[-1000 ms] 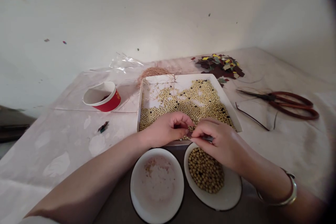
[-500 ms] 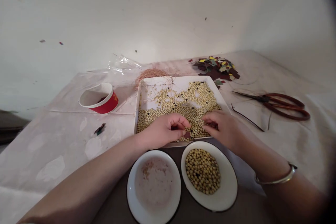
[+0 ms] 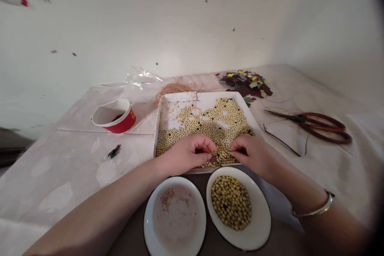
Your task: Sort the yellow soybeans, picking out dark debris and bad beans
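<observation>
Over the near edge of a shallow white tray (image 3: 207, 97), my left hand (image 3: 190, 153) pinches a small dark red flat piece (image 3: 213, 159) between thumb and fingertips. My right hand (image 3: 253, 154) faces it a short way to the right, fingers and thumb pressed together; what lies between them is too small to make out. Pale yellow beads (image 3: 229, 113), with a few dark ones among them, spread across the tray beneath both hands. Just below stand a white bowl (image 3: 177, 224) with pinkish residue and another white bowl (image 3: 258, 224) holding larger yellowish beads (image 3: 231, 204).
On the right lie scissors (image 3: 324, 128) and a dark thin strip (image 3: 282, 142). Behind the tray are a heap of coloured flat pieces (image 3: 247, 84), a bundle of reddish fibres (image 3: 174, 90) and clear plastic (image 3: 142, 77). A red and white paper cup (image 3: 124, 123) stands left.
The view has tilted slightly, so things appear a little lower. My right fingers have drawn closer together. My left hand keeps its pinch on the dark red piece.
</observation>
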